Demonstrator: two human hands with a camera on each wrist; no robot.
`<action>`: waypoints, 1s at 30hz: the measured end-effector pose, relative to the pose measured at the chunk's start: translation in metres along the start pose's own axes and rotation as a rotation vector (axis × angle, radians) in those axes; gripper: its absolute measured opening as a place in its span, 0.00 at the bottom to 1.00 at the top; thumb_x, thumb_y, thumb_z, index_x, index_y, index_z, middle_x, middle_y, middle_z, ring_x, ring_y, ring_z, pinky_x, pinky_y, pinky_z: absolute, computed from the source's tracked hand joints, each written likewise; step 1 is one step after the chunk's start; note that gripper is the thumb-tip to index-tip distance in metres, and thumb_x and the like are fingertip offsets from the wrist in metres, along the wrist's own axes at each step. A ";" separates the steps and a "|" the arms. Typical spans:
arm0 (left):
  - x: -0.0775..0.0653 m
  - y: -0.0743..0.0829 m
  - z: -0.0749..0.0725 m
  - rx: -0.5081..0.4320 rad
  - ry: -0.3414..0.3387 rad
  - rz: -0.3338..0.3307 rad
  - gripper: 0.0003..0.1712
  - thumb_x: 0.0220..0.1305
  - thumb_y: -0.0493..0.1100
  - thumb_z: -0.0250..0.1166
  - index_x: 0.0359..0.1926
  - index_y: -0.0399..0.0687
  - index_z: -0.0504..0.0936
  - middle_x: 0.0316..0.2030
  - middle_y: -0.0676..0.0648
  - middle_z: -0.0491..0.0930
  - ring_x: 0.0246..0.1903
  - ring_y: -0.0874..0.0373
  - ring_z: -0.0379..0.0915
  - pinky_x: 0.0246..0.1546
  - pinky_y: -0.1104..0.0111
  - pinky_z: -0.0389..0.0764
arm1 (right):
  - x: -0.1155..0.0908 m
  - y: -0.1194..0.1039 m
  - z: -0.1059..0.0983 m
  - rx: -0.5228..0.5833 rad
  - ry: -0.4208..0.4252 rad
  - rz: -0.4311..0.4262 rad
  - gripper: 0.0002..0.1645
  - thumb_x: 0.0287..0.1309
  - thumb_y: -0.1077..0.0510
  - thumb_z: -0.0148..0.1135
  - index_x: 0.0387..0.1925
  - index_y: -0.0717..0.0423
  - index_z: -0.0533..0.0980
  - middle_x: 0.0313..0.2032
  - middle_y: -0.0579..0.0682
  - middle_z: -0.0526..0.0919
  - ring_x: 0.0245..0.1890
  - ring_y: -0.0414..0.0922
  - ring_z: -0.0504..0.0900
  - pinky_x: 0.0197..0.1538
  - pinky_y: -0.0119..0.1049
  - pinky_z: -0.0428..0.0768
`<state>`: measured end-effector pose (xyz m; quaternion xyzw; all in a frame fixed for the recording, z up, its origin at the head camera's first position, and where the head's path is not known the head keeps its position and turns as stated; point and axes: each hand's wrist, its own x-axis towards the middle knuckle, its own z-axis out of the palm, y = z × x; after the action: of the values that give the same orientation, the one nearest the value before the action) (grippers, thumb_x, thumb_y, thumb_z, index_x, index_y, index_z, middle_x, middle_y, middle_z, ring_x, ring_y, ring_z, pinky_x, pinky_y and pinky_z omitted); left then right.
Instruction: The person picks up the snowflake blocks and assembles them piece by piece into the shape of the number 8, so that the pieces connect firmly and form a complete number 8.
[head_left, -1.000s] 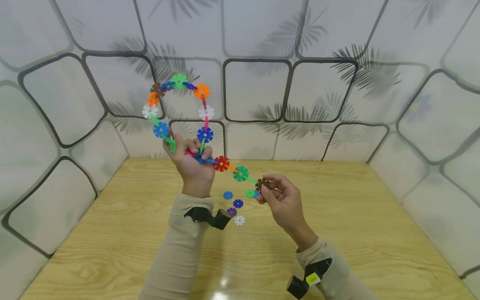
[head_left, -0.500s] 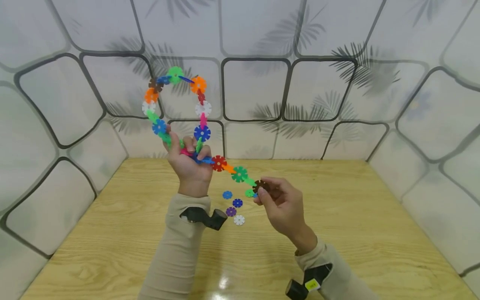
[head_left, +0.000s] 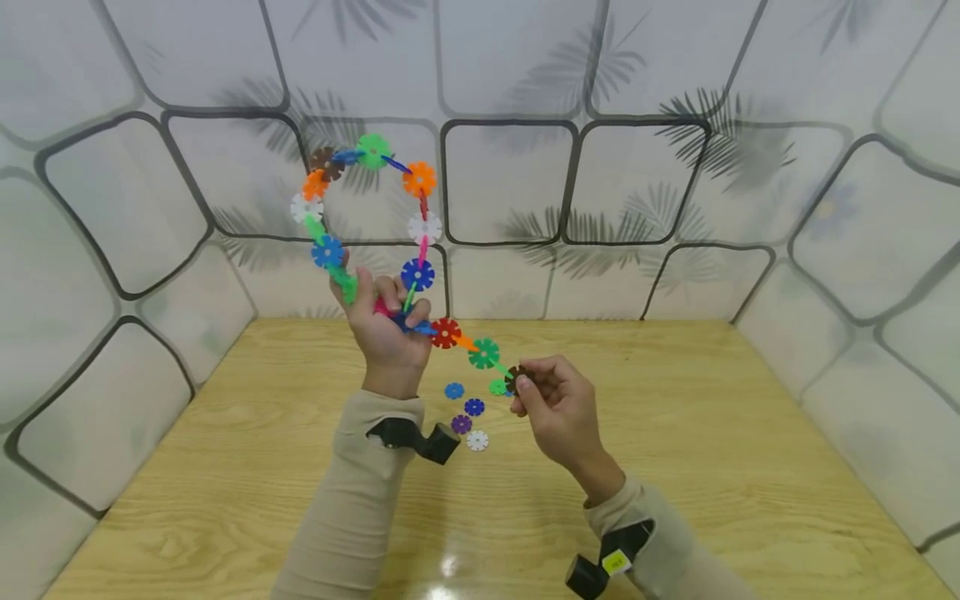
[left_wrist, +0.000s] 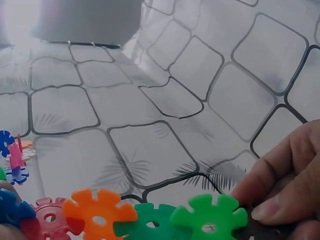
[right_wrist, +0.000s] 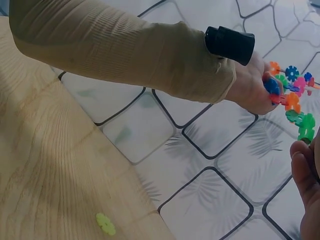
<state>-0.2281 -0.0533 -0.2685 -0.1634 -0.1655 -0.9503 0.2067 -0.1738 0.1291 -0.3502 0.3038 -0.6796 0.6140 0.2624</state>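
Observation:
A colourful chain of notched plastic snowflake discs (head_left: pixel 417 275) rises as a loop above my left hand (head_left: pixel 393 342), which grips its lower part with curled fingers. From that grip a tail runs down to the right: a red disc (head_left: pixel 446 333), an orange one, a green disc (head_left: pixel 483 353), a light green disc (left_wrist: pixel 209 218) and a brown disc (head_left: pixel 516 381). Thumb and fingers of my right hand (head_left: pixel 561 410) pinch the brown disc at the tail's end. In the left wrist view the brown disc is mostly covered by those fingers.
Loose discs lie on the wooden table (head_left: pixel 675 433) below the tail: a light green disc (head_left: pixel 498 387), a blue disc (head_left: pixel 453 390), a dark blue disc (head_left: pixel 474 407), a purple disc (head_left: pixel 461 424) and a white disc (head_left: pixel 477 440). A patterned wall covering (head_left: pixel 510 183) surrounds the table.
The loop shifts slightly left, then tilts back to the right. My right hand has moved a little left and down with the brown disc still pinched. Both hands keep their hold.

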 end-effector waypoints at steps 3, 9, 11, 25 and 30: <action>-0.001 -0.001 0.000 0.011 -0.017 -0.002 0.16 0.77 0.46 0.43 0.61 0.61 0.55 0.15 0.52 0.60 0.19 0.61 0.55 0.11 0.78 0.60 | -0.002 0.002 0.001 0.024 0.010 0.010 0.09 0.59 0.80 0.52 0.42 0.77 0.71 0.25 0.64 0.78 0.23 0.37 0.79 0.24 0.29 0.80; 0.000 -0.003 -0.003 0.045 -0.018 0.000 0.16 0.77 0.46 0.44 0.61 0.60 0.54 0.15 0.52 0.60 0.19 0.61 0.55 0.11 0.79 0.60 | -0.003 0.007 0.002 0.072 0.025 -0.013 0.09 0.59 0.80 0.50 0.42 0.78 0.69 0.26 0.66 0.77 0.24 0.36 0.79 0.26 0.29 0.80; 0.000 -0.003 -0.005 0.046 -0.011 0.005 0.15 0.77 0.46 0.45 0.60 0.60 0.57 0.15 0.52 0.60 0.19 0.61 0.55 0.11 0.79 0.60 | -0.004 0.008 0.002 0.075 0.022 -0.024 0.09 0.59 0.81 0.51 0.42 0.78 0.69 0.26 0.66 0.77 0.24 0.37 0.79 0.26 0.29 0.81; 0.002 -0.001 -0.001 0.035 0.037 -0.006 0.14 0.77 0.46 0.44 0.59 0.62 0.55 0.15 0.52 0.61 0.20 0.61 0.57 0.10 0.78 0.61 | -0.001 0.007 -0.007 0.063 -0.203 0.137 0.13 0.61 0.77 0.52 0.47 0.74 0.69 0.30 0.65 0.81 0.27 0.43 0.83 0.28 0.37 0.82; 0.000 -0.002 -0.002 0.038 0.056 -0.015 0.11 0.77 0.46 0.43 0.57 0.61 0.57 0.15 0.52 0.62 0.20 0.61 0.57 0.11 0.78 0.61 | -0.001 0.011 -0.010 0.041 -0.258 0.181 0.14 0.65 0.73 0.49 0.52 0.73 0.67 0.35 0.66 0.81 0.30 0.44 0.83 0.31 0.38 0.83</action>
<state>-0.2299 -0.0522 -0.2709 -0.1319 -0.1787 -0.9527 0.2072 -0.1815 0.1395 -0.3571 0.3231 -0.7196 0.6047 0.1102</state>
